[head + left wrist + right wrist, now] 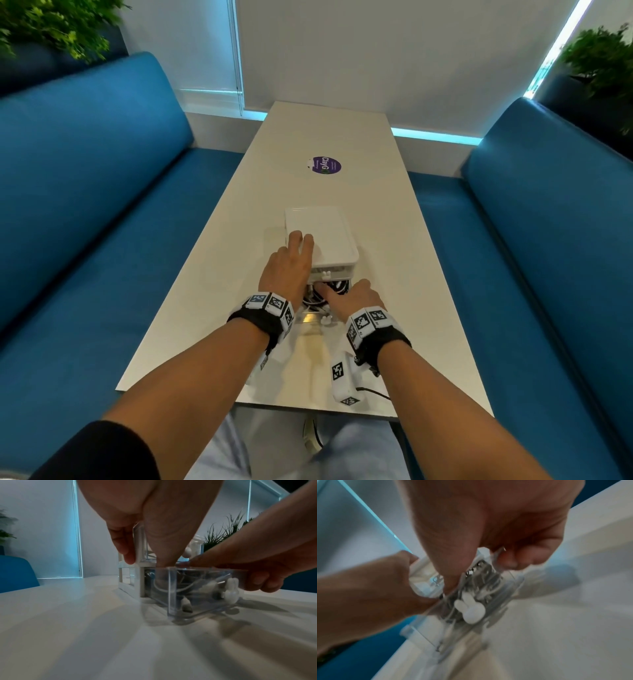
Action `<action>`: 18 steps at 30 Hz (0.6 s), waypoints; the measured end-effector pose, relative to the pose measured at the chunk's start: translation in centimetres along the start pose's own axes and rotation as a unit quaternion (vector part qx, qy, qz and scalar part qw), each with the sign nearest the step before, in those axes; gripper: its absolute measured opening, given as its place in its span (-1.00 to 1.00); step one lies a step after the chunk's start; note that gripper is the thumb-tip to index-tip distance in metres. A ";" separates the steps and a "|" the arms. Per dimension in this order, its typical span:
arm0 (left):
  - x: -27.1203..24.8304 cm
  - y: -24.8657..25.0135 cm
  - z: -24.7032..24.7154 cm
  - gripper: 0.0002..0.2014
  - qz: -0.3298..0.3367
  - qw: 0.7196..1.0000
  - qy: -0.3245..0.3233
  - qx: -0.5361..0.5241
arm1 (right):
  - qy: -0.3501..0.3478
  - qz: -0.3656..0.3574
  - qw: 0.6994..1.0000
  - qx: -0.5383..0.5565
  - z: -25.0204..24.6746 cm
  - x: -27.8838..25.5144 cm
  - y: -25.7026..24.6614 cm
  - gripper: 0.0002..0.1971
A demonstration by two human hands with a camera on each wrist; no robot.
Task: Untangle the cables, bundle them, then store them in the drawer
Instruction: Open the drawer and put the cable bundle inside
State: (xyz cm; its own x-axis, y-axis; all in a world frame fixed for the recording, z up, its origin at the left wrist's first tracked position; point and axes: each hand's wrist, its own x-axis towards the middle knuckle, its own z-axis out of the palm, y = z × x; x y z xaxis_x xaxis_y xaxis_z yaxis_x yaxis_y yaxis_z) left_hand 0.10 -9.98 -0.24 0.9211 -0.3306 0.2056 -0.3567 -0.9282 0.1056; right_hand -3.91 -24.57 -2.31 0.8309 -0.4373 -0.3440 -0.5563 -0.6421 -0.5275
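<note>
Clear plastic drawer (202, 588) sat pulled out toward the near edge, w/ both hands on the unit. Left hand (286, 270) lay over the near-left corner of the white organizer (322, 236), its grip spread: fingers straight on the lid, thumb (164, 545) pointing down w/ its tip at the drawer's top edge, per the left wrist view. Right hand (352, 296) reached into the open drawer from the right; its grip was curled, thumb pressing down into the contents & the other fingers (518, 559) folded against the drawer's right wall. Whether it actually pinched a cable, can't tell — the right wrist view was blurred.

Cables (187, 586), black & white, lay coiled inside the lower drawer, visible thru its clear walls. A white bunny-shaped knob (470, 608) sat on the drawer front. Above it, the upper drawer was closed, w/ its own white knob (325, 274).

Organizer stood approx. mid-width on the white bench (394, 240), well back from the near edge. Farther along the bench lay a round purple sticker (327, 165). Both wrists wore black bands w/ black-and-white marker tags (368, 320). Blue sofas (85, 171) ran along the left & right sides of the bench; green plants (603, 65) stood behind the backrests at far left & far right.
</note>
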 end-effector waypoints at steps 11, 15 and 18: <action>0.6 -2.4 -0.2 -0.28 0.075 0.985 -0.050 -0.145 | 0.041 0.018 0.998 -0.034 0.7 0.2 -0.3 -0.20; 0.8 -1.3 0.5 -0.30 0.042 0.991 -0.029 -0.126 | 0.017 -0.010 0.999 -0.042 0.4 0.3 0.3 -0.18; 0.6 -0.7 0.7 -0.28 0.031 0.995 -0.021 -0.095 | -0.031 -0.046 0.998 0.028 -0.2 0.4 1.9 -0.18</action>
State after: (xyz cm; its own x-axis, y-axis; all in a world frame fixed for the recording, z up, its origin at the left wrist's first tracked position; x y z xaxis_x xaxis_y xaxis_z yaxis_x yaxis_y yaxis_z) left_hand 1.04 -9.68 -0.82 0.9008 -0.3965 0.1769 -0.4322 -0.8582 0.2770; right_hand -4.64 -26.05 -3.28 0.8787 -0.3367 -0.3384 -0.4772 -0.6410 -0.6011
